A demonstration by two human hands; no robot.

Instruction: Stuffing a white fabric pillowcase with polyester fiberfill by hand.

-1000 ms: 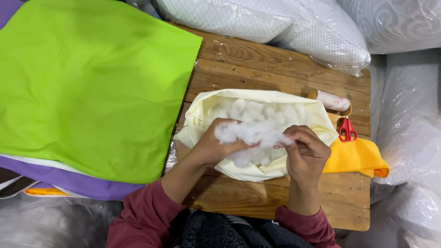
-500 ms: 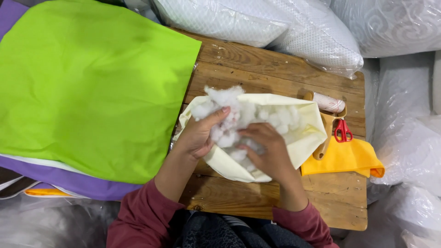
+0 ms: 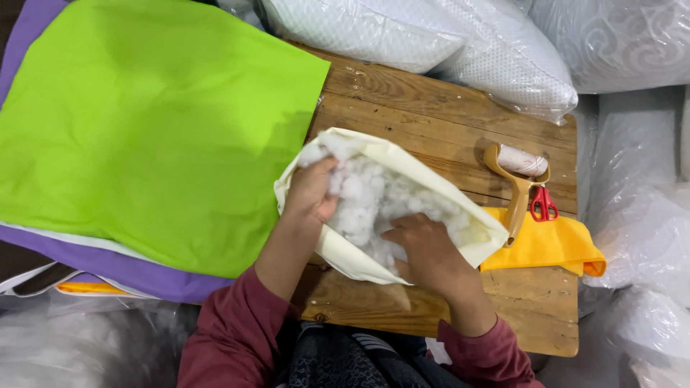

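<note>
A cream fabric cover (image 3: pixel 424 176) lies open on the wooden table (image 3: pixel 431 115), full of white fibre stuffing (image 3: pixel 374 197). My left hand (image 3: pixel 310 192) is inside the cover's left end, fingers pressed into the stuffing. My right hand (image 3: pixel 425 250) is sunk in the stuffing at the near opening, fingers partly hidden by the fluff. Both arms wear dark red sleeves.
A lint roller with a tan handle (image 3: pixel 517 179) and red-handled scissors (image 3: pixel 544 203) lie on a yellow cloth (image 3: pixel 553 248) to the right. Green fabric (image 3: pixel 144 122) over purple fabric (image 3: pixel 122 269) covers the left. Bagged white pillows (image 3: pixel 460 36) crowd the back and right.
Both hands have pushed deeper into the cover with the stuffing, the left moving to the far left corner. The cover has shifted and turned, uncovering the lint roller handle.
</note>
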